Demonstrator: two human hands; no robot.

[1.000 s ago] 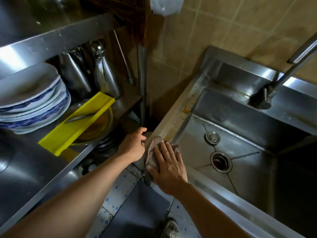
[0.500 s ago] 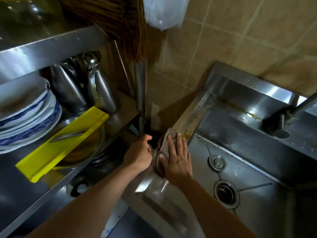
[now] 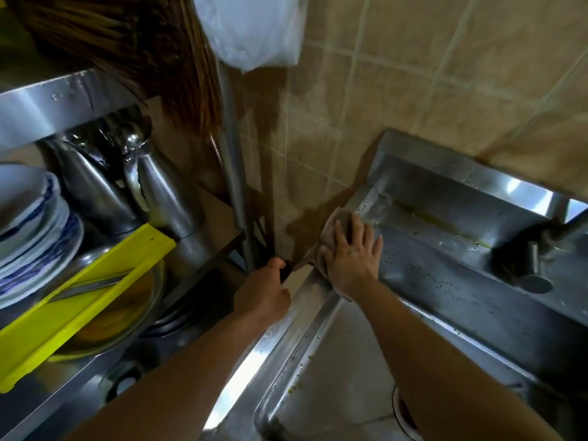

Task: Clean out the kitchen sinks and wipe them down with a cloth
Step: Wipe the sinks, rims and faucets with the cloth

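Note:
A stainless steel sink (image 3: 445, 268) fills the right half of the view, with food specks and a yellowish streak on its back ledge. My right hand (image 3: 351, 256) presses flat on a brownish cloth (image 3: 331, 230) at the sink's far left rim corner. My left hand (image 3: 264, 294) is curled over the outer left edge of the sink rim, beside the cloth. The drain (image 3: 402, 412) shows partly under my right forearm. The faucet base (image 3: 528, 259) stands on the ledge at the right.
A steel shelf unit (image 3: 63, 100) stands to the left with stacked blue-rimmed plates (image 3: 35, 224), metal jugs (image 3: 159, 189), a yellow tray (image 3: 82, 297) over a bowl. A broom (image 3: 127, 43) and a plastic bag (image 3: 254, 30) hang above. Tiled wall (image 3: 413, 90) behind.
My right hand has slid the cloth along the left rim away from me to the sink's far corner. My left hand followed along the outer edge. The view shifted forward.

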